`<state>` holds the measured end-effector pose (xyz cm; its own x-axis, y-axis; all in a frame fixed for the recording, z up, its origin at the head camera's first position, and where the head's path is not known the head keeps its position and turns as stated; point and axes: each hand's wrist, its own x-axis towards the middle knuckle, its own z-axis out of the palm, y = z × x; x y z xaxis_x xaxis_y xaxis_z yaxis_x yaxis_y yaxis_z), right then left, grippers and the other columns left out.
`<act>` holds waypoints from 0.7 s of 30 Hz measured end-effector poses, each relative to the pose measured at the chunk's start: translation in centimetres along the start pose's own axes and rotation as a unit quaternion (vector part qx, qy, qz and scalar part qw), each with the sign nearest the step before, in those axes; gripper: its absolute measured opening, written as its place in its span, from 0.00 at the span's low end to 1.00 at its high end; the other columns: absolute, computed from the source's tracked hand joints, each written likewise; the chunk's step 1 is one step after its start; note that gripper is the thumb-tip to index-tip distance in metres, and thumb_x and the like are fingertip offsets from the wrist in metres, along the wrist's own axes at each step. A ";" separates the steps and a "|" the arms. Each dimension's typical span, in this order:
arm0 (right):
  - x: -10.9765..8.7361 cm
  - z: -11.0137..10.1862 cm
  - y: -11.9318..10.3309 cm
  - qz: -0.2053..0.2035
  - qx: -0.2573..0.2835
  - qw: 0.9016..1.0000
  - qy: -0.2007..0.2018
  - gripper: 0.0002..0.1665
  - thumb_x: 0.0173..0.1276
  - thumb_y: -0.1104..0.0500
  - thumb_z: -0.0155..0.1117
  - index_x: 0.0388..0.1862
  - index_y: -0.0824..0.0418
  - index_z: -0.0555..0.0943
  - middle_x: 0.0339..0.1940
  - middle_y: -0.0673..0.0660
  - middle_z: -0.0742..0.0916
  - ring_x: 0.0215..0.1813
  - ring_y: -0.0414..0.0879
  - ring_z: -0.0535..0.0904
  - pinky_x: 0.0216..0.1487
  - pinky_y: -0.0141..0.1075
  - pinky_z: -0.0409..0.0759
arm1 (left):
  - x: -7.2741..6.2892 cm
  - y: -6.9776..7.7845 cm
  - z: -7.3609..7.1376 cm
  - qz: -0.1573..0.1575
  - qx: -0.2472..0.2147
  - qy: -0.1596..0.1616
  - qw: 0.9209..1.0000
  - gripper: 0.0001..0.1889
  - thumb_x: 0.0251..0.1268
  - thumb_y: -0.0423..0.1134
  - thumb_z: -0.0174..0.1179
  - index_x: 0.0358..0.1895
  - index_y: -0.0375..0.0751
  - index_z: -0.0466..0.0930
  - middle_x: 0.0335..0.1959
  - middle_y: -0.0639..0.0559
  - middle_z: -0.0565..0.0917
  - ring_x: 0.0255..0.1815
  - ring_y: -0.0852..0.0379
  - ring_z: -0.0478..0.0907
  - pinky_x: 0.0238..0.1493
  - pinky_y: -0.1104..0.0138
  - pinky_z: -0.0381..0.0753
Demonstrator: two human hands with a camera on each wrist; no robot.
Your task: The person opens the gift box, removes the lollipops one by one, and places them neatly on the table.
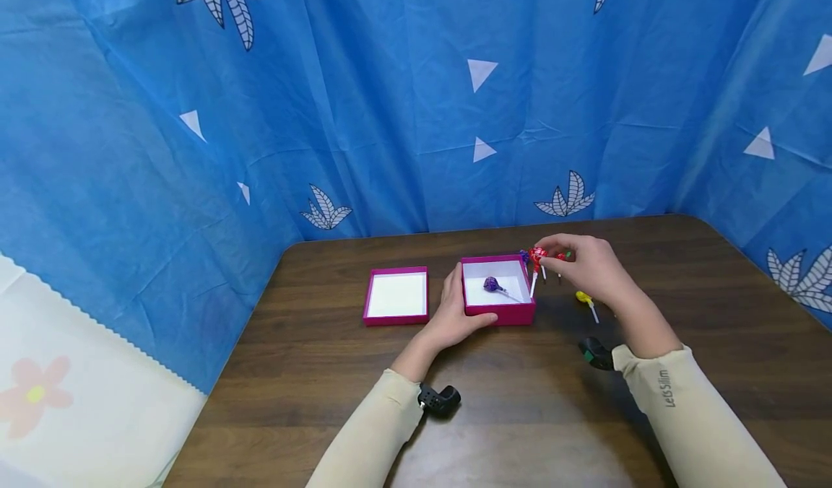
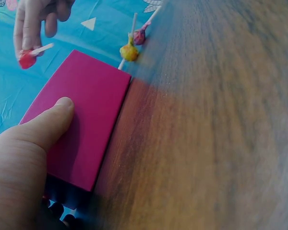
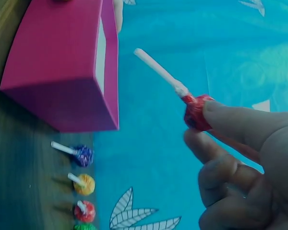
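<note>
A magenta box (image 1: 513,316) with a white inside stands uncovered on the table. One purple lollipop (image 1: 492,284) lies in it. My left hand (image 1: 448,319) holds the box at its near left corner, thumb on the front wall and fingers along the left side. Above the box's right edge, my right hand (image 1: 588,263) pinches a red lollipop (image 3: 196,113) by its wrapped head between thumb and fingers. Its white stick points away from the hand, toward the box side. The other right fingers are curled and hold nothing.
The magenta lid (image 1: 396,294), white inside, lies left of the box. Right of the box lie more lollipops: a purple one (image 3: 84,155), an orange-yellow one (image 3: 85,184), a red one (image 3: 86,211), a green one (image 3: 85,226) and a yellow one (image 1: 583,297). A blue curtain (image 1: 403,112) hangs behind the table.
</note>
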<state>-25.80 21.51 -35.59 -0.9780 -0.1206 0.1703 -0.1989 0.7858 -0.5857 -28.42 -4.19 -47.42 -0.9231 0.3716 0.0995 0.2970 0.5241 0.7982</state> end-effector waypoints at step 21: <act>0.0 -0.4 5.5 0.044 -0.033 0.995 -0.084 0.24 0.69 0.48 0.67 0.59 0.59 0.83 0.60 0.71 0.81 0.46 0.56 0.75 0.37 0.36 0.80 | -0.1 0.2 0.1 0.003 0.001 -0.002 1.000 0.63 0.56 0.56 0.71 0.82 0.47 0.30 0.83 0.47 0.41 0.82 0.47 0.45 0.79 0.46 0.56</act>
<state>-26.82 26.13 -38.49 -0.9893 -0.1453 -0.0162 -0.1138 0.8348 -0.5386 -28.27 -4.02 -47.33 -0.9204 0.3775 0.1016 0.3025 0.5231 0.7967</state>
